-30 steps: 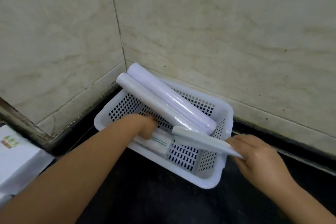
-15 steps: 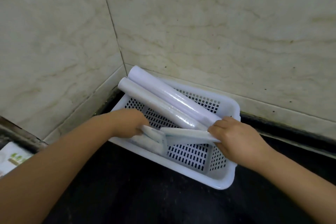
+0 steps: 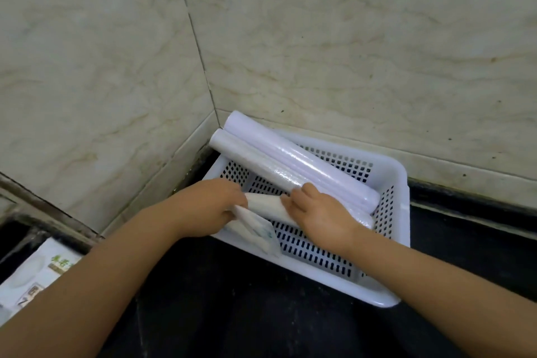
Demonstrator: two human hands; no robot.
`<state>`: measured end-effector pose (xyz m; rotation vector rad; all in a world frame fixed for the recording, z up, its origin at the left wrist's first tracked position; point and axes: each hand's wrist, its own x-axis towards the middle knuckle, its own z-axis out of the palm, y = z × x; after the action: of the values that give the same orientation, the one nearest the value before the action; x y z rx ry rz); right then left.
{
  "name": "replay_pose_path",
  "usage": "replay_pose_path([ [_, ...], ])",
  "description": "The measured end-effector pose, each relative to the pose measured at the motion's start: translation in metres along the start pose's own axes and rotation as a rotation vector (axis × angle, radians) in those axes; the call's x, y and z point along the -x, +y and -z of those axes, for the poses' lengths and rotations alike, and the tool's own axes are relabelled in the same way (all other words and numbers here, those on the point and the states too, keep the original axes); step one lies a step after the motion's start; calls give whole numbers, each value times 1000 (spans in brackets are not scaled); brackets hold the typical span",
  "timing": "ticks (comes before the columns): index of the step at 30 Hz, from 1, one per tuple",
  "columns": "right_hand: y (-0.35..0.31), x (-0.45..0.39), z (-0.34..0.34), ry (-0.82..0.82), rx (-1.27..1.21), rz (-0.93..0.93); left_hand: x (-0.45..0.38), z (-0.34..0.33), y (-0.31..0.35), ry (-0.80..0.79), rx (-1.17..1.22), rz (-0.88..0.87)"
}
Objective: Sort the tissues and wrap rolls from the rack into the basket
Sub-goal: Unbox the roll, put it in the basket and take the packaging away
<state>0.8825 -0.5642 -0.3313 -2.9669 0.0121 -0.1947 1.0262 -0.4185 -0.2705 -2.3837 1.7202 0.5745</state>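
Note:
A white perforated basket sits on the dark counter in the wall corner. Two long wrap rolls lie slantwise across it: a pale lilac roll at the back and a clear-white roll beside it. My left hand grips a flat tissue pack standing on edge against the basket's near wall. My right hand presses on a second white pack inside the basket, just in front of the rolls. Most of that pack is hidden under my fingers.
Marble-look wall tiles close in the corner behind the basket. A white printed box lies at the lower left, partly behind my left forearm. Dark counter stretches in front of the basket and to its right.
My right hand has moved left into the basket with its white pack, up to my left hand. The left hand's tissue pack has tipped up on edge. The view has shifted rightward.

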Motion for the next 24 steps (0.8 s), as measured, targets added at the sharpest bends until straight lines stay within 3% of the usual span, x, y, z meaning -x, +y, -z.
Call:
replay_pose_path([
  [2, 1, -1, -15, -105, -6, 139, -1, -2, 1, -22, 5, 7],
  [6, -2, 4, -18, -384, -31, 216, -14, -6, 4, -81, 4, 42],
  [15, 17, 27, -10, -627, -123, 57, -59, -20, 20, -243, -44, 102],
  [20, 12, 43, 16, -558, -207, -58, -77, -36, 35, -404, -249, 117],
  [24, 13, 56, 32, -435, -219, -129, -70, -38, 41, -384, -338, 158],
])
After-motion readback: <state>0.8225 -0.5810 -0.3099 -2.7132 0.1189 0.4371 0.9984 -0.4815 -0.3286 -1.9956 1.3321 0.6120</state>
